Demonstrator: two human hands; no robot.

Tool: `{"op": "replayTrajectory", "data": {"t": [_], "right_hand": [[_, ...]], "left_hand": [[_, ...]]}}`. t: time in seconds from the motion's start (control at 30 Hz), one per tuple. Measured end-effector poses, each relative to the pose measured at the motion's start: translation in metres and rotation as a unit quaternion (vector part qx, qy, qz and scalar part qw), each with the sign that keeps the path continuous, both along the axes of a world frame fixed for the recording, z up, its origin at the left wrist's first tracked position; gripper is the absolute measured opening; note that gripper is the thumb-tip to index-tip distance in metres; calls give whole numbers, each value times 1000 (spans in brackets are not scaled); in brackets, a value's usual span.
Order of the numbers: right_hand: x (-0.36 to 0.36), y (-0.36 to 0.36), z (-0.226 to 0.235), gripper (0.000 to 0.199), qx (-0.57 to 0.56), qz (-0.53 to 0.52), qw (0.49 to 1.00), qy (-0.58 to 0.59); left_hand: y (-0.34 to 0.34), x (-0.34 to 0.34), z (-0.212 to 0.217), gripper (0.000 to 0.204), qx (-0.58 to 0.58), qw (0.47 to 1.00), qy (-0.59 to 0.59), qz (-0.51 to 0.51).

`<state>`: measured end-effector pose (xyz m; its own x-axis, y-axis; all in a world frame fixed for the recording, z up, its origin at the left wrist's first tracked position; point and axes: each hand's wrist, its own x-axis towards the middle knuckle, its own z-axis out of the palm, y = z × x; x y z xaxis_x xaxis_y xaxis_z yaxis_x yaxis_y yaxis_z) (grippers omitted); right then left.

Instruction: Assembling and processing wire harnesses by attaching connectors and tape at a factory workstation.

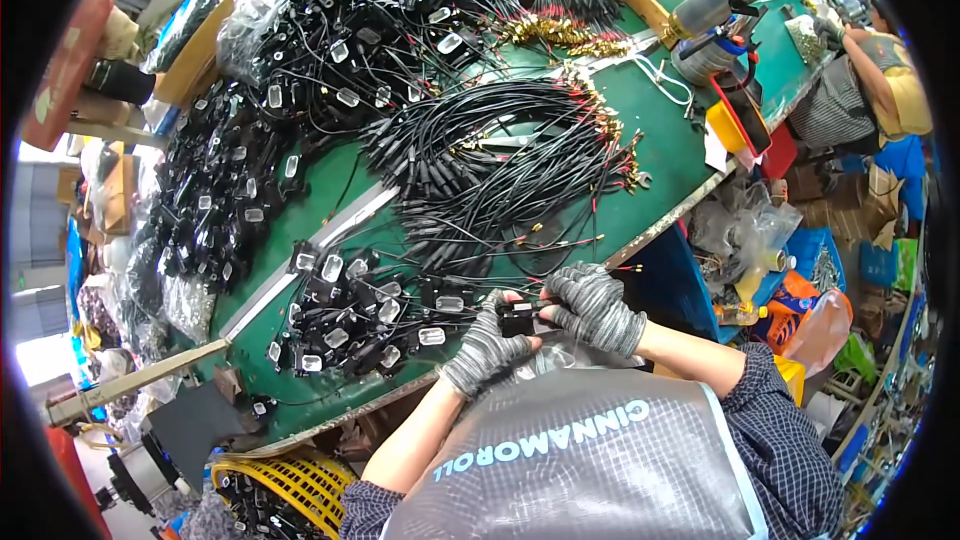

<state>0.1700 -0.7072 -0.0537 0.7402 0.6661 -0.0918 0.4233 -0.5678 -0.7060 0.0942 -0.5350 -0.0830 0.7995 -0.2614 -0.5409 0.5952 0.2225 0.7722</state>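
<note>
Nearest is a grey apron [590,450] with pale blue edging, below the table's near edge. Just above it, at that edge, the left hand [488,348] and right hand [597,310], both in grey knitted gloves with bare fingertips, grip a small black part [518,318] between them; the fingers of each close on one end. Part of the grip is hidden behind the gloves.

Left of and below the hands, a yellow basket [310,485] of black pieces stands under the edge. To the right, a blue bin [665,285] sits just beyond the table's slanting edge.

On the green table [672,135], a small pile of black pieces with clear windows [345,315] lies close to the left hand, leaving little room on that side. Beyond the hands, a thick bundle of black cables [490,180] spreads out, some ends reaching toward the right edge. A strip of green surface shows between the bundle and that edge, with a wrench [644,180] on it.

Farther off, a metal bar [345,225] runs slantwise, and a large heap of black pieces [230,180] crowds the left side. At far right is another person's arm [872,70].
</note>
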Motion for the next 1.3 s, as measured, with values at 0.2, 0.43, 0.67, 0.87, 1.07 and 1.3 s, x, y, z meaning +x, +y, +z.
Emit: {"op": "replayTrajectory", "data": {"t": [0.2,0.43,0.67,0.87,1.07,1.3], "right_hand": [[8,2,10,19,45,50,994,-83],[12,9,16,22,26,118,989,-80],[12,12,20,25,44,108,991,-58],[11,12,21,23,20,104,992,-73],[11,7,16,23,30,115,990,-78],[15,1,15,25,27,108,988,-103]], "left_hand": [[-4,0,5,57,-120,991,21,51],[5,-5,8,61,-12,999,-46,18],[3,-3,23,59,36,998,-40,31],[1,-2,26,60,38,999,-13,33],[-1,-4,9,59,48,997,-61,11],[-7,-8,-3,52,6,997,-74,15]]}}
